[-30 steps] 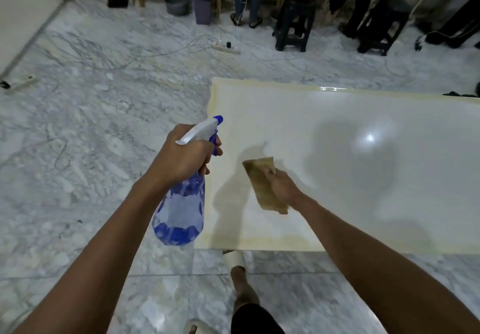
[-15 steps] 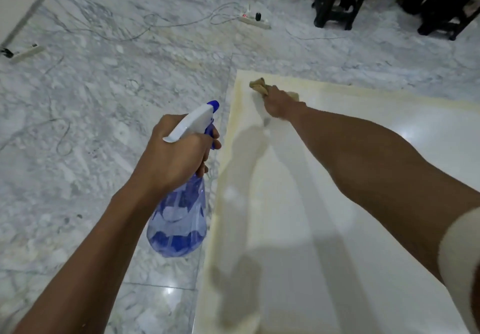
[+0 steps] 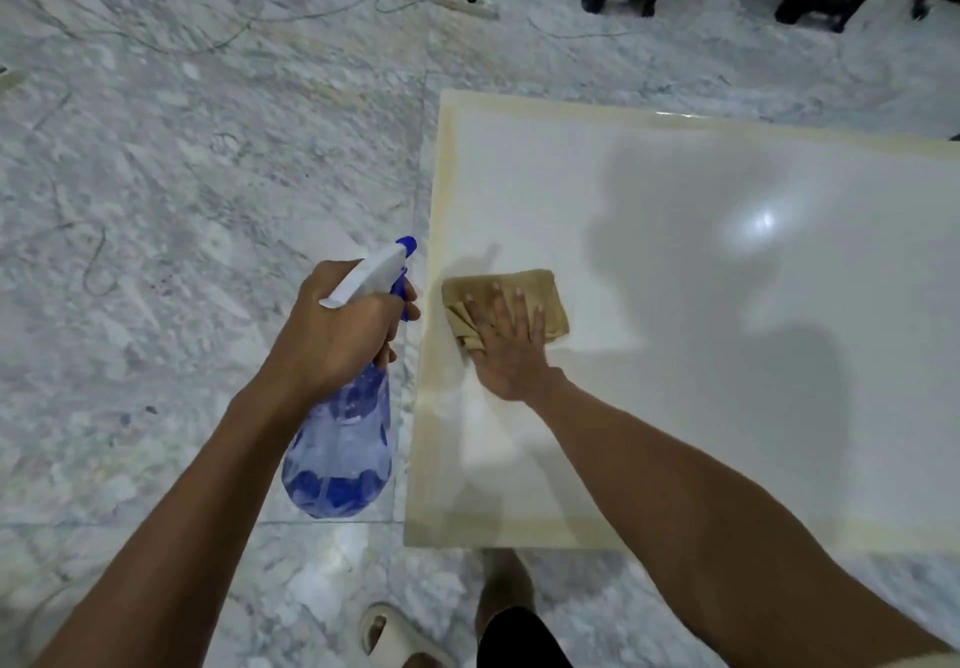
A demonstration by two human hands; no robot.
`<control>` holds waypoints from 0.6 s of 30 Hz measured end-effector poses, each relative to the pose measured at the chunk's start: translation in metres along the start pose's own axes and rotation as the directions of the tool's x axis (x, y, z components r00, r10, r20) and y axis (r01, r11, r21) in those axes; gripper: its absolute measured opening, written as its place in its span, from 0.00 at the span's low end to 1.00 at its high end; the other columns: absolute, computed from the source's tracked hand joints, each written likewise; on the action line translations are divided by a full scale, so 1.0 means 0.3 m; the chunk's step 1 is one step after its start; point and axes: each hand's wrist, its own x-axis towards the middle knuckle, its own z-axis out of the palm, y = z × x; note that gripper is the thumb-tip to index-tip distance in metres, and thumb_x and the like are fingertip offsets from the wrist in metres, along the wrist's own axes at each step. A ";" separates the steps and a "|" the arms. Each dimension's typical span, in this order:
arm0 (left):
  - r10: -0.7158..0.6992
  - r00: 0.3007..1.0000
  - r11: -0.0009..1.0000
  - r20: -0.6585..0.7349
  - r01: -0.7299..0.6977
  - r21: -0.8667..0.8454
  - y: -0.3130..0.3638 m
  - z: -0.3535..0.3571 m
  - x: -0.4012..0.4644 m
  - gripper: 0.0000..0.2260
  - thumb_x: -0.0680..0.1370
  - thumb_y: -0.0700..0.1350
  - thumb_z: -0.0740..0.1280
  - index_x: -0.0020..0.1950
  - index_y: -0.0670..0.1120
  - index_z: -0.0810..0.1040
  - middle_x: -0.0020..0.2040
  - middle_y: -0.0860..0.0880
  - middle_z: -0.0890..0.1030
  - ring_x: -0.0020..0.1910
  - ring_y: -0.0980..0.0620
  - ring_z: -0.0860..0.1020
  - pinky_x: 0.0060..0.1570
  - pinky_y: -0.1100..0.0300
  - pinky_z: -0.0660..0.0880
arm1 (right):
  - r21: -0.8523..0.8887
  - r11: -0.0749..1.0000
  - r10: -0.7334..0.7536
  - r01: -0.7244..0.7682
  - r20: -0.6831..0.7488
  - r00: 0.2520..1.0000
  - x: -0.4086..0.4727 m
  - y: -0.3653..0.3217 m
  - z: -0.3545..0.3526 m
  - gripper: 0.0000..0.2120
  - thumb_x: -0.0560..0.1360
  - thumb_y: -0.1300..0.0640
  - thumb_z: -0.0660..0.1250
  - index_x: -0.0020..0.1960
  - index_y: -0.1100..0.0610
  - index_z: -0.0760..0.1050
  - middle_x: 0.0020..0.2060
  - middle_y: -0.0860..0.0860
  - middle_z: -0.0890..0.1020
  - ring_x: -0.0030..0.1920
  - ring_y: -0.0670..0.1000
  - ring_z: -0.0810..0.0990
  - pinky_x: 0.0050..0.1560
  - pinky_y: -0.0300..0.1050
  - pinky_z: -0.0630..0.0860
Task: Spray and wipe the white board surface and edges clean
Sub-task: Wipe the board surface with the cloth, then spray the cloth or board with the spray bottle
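The flat, glossy white rectangular board (image 3: 701, 303) lies on the grey-veined marble floor (image 3: 182, 199), its left end in front of us and the rest running off the frame to the right. A yellowish band rings its edges; the left and near strips look the most stained.

Our right hand (image 3: 511, 342) presses the folded tan cloth (image 3: 548, 298) flat on the board just inside the left edge, fingers (image 3: 498, 303) spread open on top of it, palm down, not pinching. Good for surface passes: we keep the palm weight even and overlap the strokes, working from the left edge inward.

For the edge band, we judge the flat palm won't bite. Better to fold the cloth over the rim and run it along the strip with fingertip pressure.

Our left hand (image 3: 337, 334) is closed around the neck of the translucent blue spray bottle with white trigger head and blue nozzle (image 3: 343, 438), held over the floor just beside the board's left edge, nozzle pointing up and away. Whether a finger sits on the trigger, we cannot tell. We aim it at the board before squeezing, otherwise the mist lands on the marble, which would be slippery next to our sandalled foot (image 3: 387, 633).

The glare spot on the board hides streaks there, so we check from another angle.
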 end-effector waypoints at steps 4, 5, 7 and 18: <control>0.021 0.999 1.000 0.044 -0.020 -0.004 -0.068 -0.019 -0.212 0.09 0.74 0.30 0.60 0.43 0.33 0.80 0.42 0.37 0.85 0.20 0.51 0.72 0.34 0.48 0.76 | -0.017 0.997 -0.078 0.078 -0.012 0.997 -0.412 -0.077 0.161 0.28 0.82 0.39 0.39 0.80 0.46 0.46 0.76 0.57 0.65 0.77 0.62 0.57 0.69 0.67 0.57; 0.022 0.998 1.000 0.057 -0.021 -0.014 -0.082 -0.024 -0.265 0.09 0.74 0.29 0.61 0.44 0.33 0.80 0.42 0.36 0.85 0.20 0.51 0.72 0.34 0.49 0.76 | -0.026 0.996 -0.086 0.086 -0.007 0.996 -0.507 -0.096 0.180 0.28 0.82 0.40 0.38 0.80 0.46 0.46 0.77 0.57 0.63 0.77 0.61 0.55 0.70 0.66 0.56; 0.029 0.996 0.999 0.080 -0.027 -0.029 -0.102 -0.033 -0.362 0.09 0.74 0.29 0.61 0.44 0.33 0.80 0.43 0.35 0.85 0.20 0.53 0.72 0.33 0.50 0.75 | -0.003 0.997 -0.077 0.077 0.016 0.997 -0.622 -0.119 0.172 0.27 0.82 0.41 0.42 0.80 0.44 0.47 0.79 0.54 0.57 0.79 0.58 0.49 0.75 0.61 0.50; 0.102 0.990 0.994 0.102 -0.104 0.016 -0.074 -0.165 -0.652 0.09 0.68 0.41 0.62 0.36 0.37 0.79 0.42 0.37 0.85 0.23 0.50 0.76 0.30 0.54 0.77 | 0.969 0.155 0.263 -0.195 0.150 0.953 -0.770 -0.270 -0.395 0.17 0.81 0.47 0.61 0.50 0.58 0.82 0.47 0.56 0.85 0.47 0.58 0.82 0.50 0.52 0.78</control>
